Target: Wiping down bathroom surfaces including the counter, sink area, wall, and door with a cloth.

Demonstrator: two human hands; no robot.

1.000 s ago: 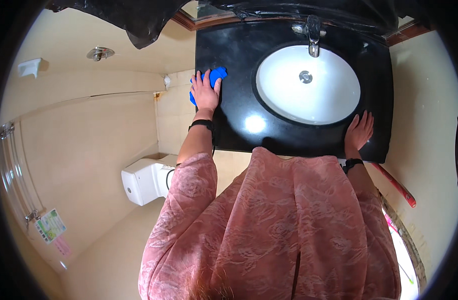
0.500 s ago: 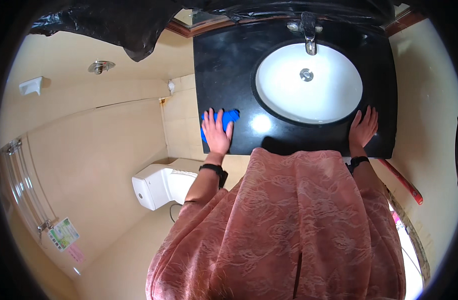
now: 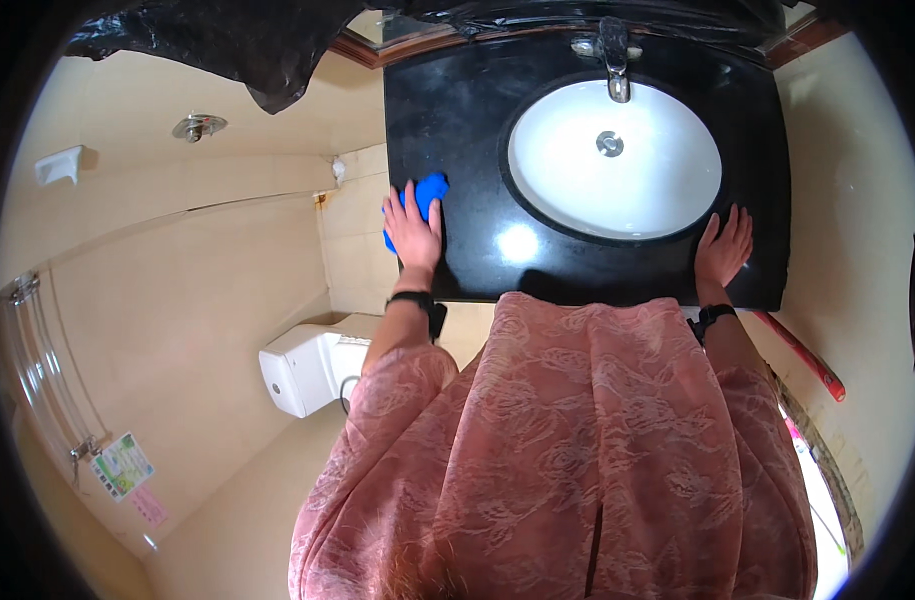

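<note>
My left hand (image 3: 414, 232) lies palm down with fingers spread over a blue cloth (image 3: 433, 187), pressing it against the left edge of a black countertop (image 3: 458, 130). Part of the cloth is hidden beneath the palm, and a bit pokes out past the counter's edge. My right hand (image 3: 723, 250) rests on the counter's front right corner, fingers stretched out, holding nothing. Between the two hands a white oval sink basin (image 3: 568, 190) is set into the counter, with a metal faucet (image 3: 618, 80) behind it.
A white toilet (image 3: 303, 370) stands left of the counter. Black plastic sheeting (image 3: 228, 60) hangs at the upper left. A red pole (image 3: 803, 358) leans at the right below the counter. Metal rails (image 3: 50, 365) are fixed on the left wall.
My left hand has slid the blue cloth left and farther from me, to the counter's left edge. My right hand stays in nearly the same place.
</note>
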